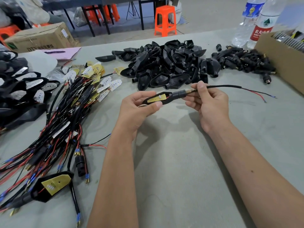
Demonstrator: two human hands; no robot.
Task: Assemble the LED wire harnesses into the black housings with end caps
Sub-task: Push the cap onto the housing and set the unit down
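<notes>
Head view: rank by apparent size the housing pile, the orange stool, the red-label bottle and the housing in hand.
1. Housing pile, clearly largest.
2. Orange stool and red-label bottle: look alike, and the stool stands farther off, so unranked.
3. Housing in hand, smallest.

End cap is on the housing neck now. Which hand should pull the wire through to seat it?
Probably the right hand: it already pinches the sleeved wire just behind the end cap, while the left hand grips the black housing.

Black housing (158, 99) w/ yellow LED board inside, end cap (179, 94) on, horizontal above table.
</notes>
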